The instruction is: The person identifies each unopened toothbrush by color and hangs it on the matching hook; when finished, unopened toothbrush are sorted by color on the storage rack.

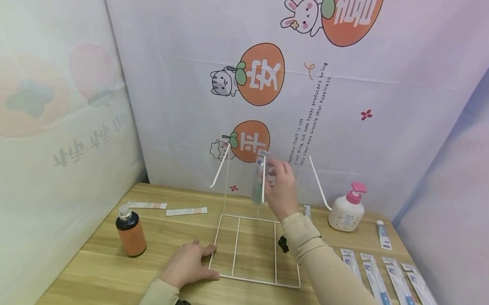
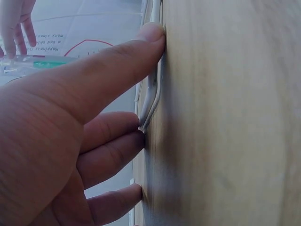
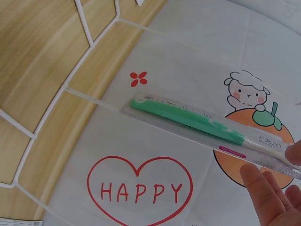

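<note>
A white wire rack with upright hooks stands on the table. My left hand holds the near left corner of its base, the thumb on the front wire and fingertips at the side wire. In the left wrist view, the thumb and fingers meet that wire close to the wood. Up at the rack's middle hook, my right hand pinches one end of a packaged toothbrush with a green handle. The pack hangs upright beside the hook; whether it is on the hook I cannot tell.
Several packaged blue toothbrushes lie at the right, below a toothpaste tube and a pink-topped pump bottle. An orange-and-black bottle stands left, near two slim sachets. A patterned cloth hangs behind.
</note>
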{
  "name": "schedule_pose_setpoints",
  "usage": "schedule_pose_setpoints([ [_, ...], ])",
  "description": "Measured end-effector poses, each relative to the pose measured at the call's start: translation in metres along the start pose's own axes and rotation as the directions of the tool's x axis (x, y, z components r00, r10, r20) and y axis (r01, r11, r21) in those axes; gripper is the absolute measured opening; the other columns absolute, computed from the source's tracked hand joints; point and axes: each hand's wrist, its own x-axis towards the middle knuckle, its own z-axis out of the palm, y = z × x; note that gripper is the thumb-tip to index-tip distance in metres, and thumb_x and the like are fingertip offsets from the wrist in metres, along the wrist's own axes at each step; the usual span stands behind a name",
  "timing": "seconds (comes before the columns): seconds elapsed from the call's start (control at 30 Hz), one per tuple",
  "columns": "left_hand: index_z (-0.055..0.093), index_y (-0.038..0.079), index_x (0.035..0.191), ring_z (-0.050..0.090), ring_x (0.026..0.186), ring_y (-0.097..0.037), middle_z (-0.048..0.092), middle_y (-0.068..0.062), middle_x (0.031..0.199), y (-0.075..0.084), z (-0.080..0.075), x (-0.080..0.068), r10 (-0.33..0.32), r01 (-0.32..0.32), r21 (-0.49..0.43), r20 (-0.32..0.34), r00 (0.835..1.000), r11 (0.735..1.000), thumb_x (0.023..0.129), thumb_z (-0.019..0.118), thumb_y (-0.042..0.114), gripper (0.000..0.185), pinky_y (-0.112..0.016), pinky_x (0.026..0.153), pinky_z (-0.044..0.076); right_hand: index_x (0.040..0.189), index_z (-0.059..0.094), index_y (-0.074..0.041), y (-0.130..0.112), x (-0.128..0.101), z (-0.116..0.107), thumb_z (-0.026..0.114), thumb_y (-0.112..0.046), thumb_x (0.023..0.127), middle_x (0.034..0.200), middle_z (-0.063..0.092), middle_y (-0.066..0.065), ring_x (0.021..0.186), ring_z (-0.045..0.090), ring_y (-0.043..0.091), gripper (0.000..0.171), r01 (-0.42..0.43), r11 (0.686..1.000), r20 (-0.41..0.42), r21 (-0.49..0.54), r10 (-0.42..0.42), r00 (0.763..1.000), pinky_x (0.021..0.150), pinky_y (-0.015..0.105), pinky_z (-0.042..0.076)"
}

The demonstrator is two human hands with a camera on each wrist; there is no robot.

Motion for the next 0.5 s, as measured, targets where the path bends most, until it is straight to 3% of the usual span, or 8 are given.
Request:
schedule_pose_setpoints([
  [0.2,0.075,0.014,0.14,0.059,0.129,-0.061,0.073,-0.017,0.135,-0.004,0.001,-0.001,0.038,-0.038,-0.004,-0.025,0.999,0.999,0.074,0.092,0.066,0.085,-0.07,0.099,0.053,0.128,0.064,0.0,0.001,-0.001,0.001,0.079,0.009,0.092,0.124,0.063,0.018,0.103,0.073,0.035,0.04,0.012,1.0,-0.008,0.012,-0.012,1.0,0.077,0.043,0.067],
  [0.33,0.074,0.013,0.14,0.057,0.131,-0.061,0.072,-0.018,0.138,-0.002,-0.001,-0.001,0.008,-0.008,-0.009,-0.008,1.0,1.0,0.073,0.095,0.061,0.085,-0.071,0.102,0.051,0.129,0.064,-0.001,0.001,-0.004,-0.003,0.079,0.009,0.091,0.125,0.064,0.017,0.104,0.073,0.036,0.042,0.017,1.0,-0.004,0.02,-0.017,1.0,0.082,0.042,0.066],
  [0.5,0.074,0.014,0.141,0.057,0.131,-0.061,0.07,-0.021,0.14,-0.001,-0.001,-0.001,-0.008,0.008,0.0,0.009,1.0,1.0,0.072,0.096,0.059,0.085,-0.07,0.102,0.052,0.134,0.064,0.0,0.009,-0.016,-0.021,0.083,0.007,0.089,0.132,0.065,0.02,0.104,0.074,0.038,0.049,0.002,1.0,0.016,0.024,-0.002,1.0,0.088,0.049,0.064],
])
